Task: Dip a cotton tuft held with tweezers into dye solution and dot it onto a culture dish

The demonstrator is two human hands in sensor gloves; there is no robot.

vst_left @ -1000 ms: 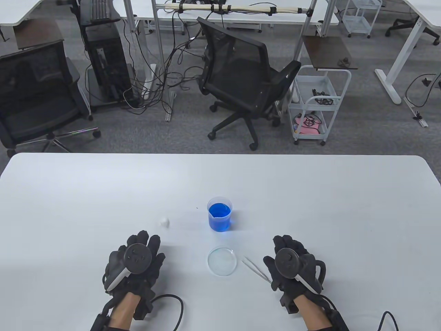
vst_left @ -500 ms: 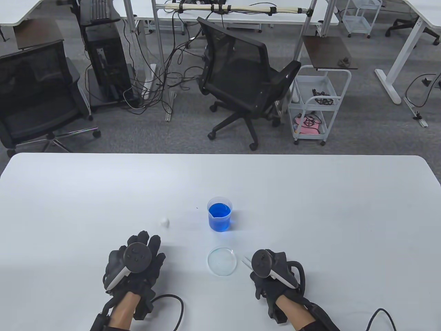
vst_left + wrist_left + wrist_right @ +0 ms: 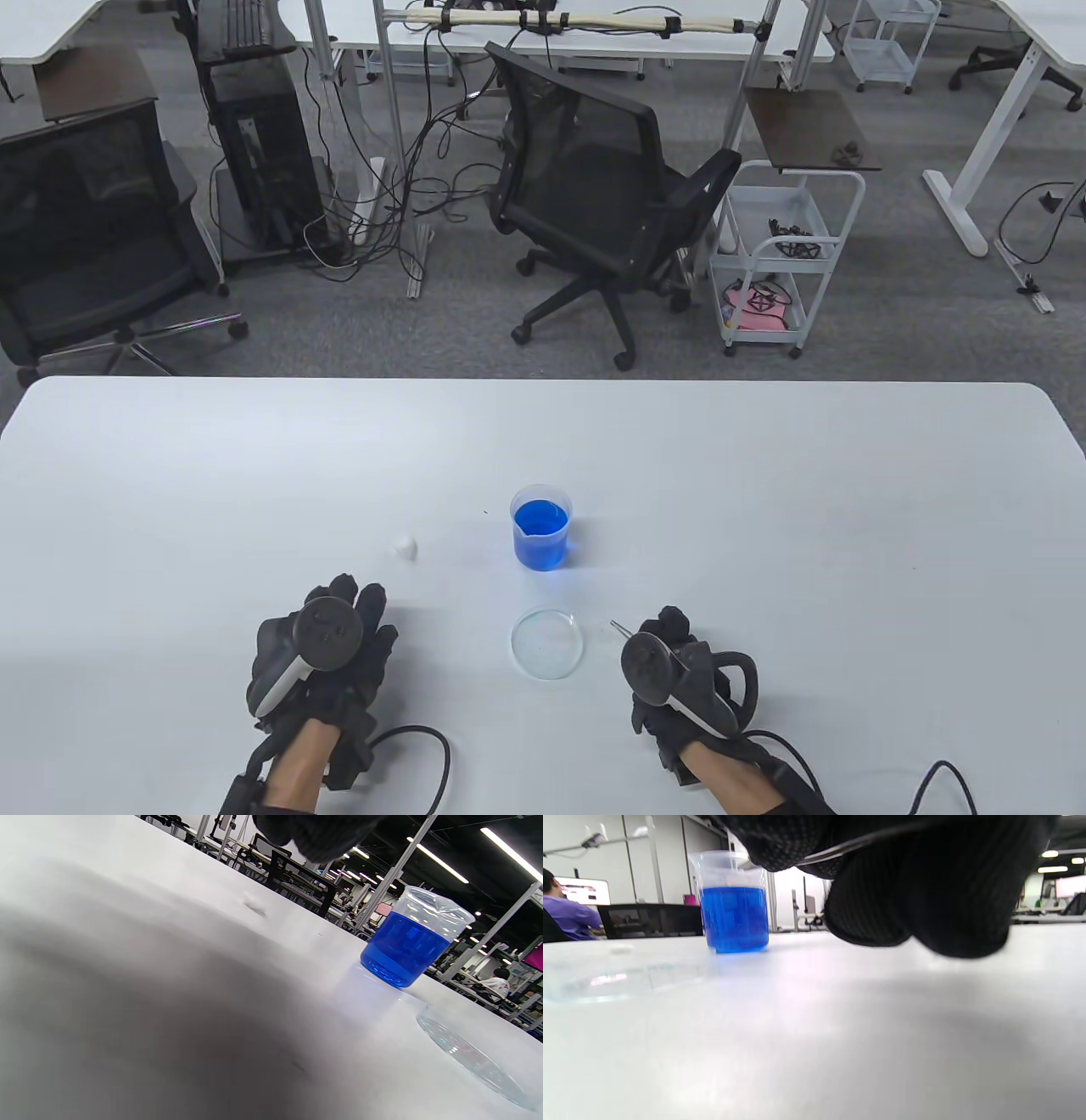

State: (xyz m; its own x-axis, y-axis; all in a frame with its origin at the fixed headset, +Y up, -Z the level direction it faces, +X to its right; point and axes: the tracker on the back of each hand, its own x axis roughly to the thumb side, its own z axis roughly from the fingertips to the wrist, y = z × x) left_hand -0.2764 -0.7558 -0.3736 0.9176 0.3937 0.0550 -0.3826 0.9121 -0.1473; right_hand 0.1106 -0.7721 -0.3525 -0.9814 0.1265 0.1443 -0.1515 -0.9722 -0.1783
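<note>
A clear beaker of blue dye (image 3: 540, 531) stands mid-table. A clear empty culture dish (image 3: 547, 643) lies just in front of it. A small white cotton tuft (image 3: 407, 546) lies left of the beaker. My right hand (image 3: 670, 621) is right of the dish and grips metal tweezers, whose tip (image 3: 617, 628) sticks out toward the dish. In the right wrist view the tweezers (image 3: 848, 844) run between my gloved fingers, held off the table. My left hand (image 3: 361, 596) rests palm down in front of the tuft, holding nothing. The beaker (image 3: 407, 946) and dish (image 3: 475, 1060) show in the left wrist view.
The white table (image 3: 764, 475) stretches wide around the objects. Glove cables trail from both wrists at the near edge (image 3: 433, 747). Office chairs and a cart (image 3: 785, 255) stand on the floor beyond the far edge.
My right hand moved left over the tweezers, closed on them and lifted them; only their tip shows now. My left hand drew back slightly.
</note>
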